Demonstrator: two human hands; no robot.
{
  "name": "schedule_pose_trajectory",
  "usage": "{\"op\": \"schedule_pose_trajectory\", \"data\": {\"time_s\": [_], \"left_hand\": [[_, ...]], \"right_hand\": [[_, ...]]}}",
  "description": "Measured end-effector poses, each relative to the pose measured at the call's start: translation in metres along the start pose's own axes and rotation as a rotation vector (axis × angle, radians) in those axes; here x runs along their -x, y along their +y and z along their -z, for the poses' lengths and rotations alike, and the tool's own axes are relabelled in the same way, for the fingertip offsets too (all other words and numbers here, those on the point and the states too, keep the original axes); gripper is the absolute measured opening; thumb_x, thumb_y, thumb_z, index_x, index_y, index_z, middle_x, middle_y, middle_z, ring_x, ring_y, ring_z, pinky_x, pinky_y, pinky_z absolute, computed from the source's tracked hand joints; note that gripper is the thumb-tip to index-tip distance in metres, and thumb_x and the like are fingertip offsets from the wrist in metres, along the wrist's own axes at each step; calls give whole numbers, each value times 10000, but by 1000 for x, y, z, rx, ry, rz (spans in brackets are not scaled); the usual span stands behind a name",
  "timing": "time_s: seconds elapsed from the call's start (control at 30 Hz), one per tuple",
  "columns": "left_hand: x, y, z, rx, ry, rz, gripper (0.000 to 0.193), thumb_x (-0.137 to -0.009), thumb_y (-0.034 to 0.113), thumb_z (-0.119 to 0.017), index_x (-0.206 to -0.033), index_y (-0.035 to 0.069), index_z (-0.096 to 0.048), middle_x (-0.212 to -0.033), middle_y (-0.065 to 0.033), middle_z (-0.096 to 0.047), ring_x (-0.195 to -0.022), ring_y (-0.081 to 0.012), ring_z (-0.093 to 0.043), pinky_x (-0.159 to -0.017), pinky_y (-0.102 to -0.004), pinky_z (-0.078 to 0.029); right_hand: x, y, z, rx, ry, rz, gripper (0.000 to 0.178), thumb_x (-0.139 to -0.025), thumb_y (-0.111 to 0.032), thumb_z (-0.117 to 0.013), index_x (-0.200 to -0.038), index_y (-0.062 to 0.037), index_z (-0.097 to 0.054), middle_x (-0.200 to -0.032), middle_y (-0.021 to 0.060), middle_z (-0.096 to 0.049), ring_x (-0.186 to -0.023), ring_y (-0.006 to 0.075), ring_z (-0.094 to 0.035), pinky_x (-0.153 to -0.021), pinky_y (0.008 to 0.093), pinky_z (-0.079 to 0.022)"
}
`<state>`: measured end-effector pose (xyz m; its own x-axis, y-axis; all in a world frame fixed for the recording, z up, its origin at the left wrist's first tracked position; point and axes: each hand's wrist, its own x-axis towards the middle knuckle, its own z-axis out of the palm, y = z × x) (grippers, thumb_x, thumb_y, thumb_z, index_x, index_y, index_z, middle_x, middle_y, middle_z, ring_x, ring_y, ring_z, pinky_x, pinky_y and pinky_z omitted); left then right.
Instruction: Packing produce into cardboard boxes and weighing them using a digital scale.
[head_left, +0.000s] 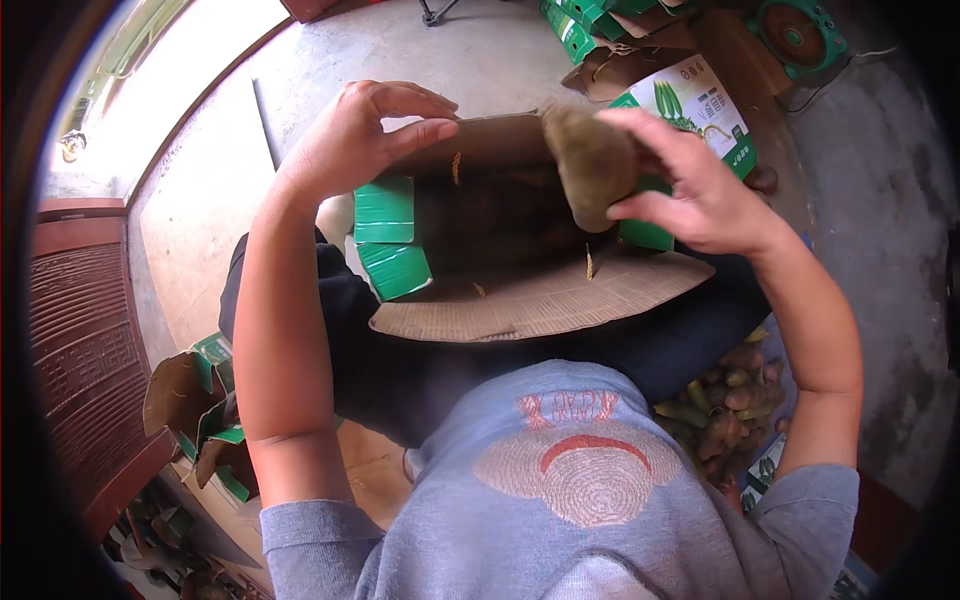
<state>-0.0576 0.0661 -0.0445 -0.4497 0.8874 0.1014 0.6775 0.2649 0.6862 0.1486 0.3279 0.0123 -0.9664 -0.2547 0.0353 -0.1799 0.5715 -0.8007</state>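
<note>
An open cardboard box [540, 300] rests across my lap, with green side flaps [385, 210] and a dark inside whose contents I cannot make out. Over its far right part, my right hand [690, 185] grips a lumpy brownish-green root vegetable [592, 165] between thumb and fingers. Motion smears the vegetable, and its exact kind is unclear. My left hand [365, 135] is at the far left corner of the box, fingers curved and thumb apart, by the edge of the far flap [500, 135]. Whether it touches the flap I cannot tell.
Lower right, beside my leg, lies a pile of brownish root vegetables [735, 400]. Green-and-white cartons [690, 105] and a round green device [797, 38] stand at the far right. Opened boxes [205, 400] lie to my left, near a carved red-brown wooden panel [85, 330].
</note>
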Motion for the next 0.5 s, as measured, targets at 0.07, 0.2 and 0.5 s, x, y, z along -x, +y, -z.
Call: {"op": "schedule_pose_trajectory", "data": {"time_s": [0.07,0.2,0.5], "left_hand": [[2,0,3,-5,7,-55,246,-909,237,-741,-1070,53,-770,-1114,-84,-750,-1006,-225,-715,-919,-348,-549],[5,-2,5,-24,29,-102,208,-907,187,-732,-1064,56,-771,-1116,-77,-748,-1004,-250,-716,-908,-358,-552],[5,0,6,-10,24,-106,184,-903,161,-731,-1048,53,-769,-1113,-72,-748,-995,-262,-716,-892,-357,-553]], "right_hand": [[-24,21,-26,116,-210,11,568,-807,-59,-741,-1310,2,-484,-1138,227,-631,-1113,414,-610,-911,443,-498],[-41,70,-68,260,-442,-32,572,-816,-47,-719,-1334,12,-484,-1185,224,-625,-1127,428,-600,-958,463,-495],[-62,141,-139,882,-782,-248,462,-875,-97,-659,-1320,-30,-557,-1299,189,-610,-1251,361,-574,-1014,462,-513]]}}
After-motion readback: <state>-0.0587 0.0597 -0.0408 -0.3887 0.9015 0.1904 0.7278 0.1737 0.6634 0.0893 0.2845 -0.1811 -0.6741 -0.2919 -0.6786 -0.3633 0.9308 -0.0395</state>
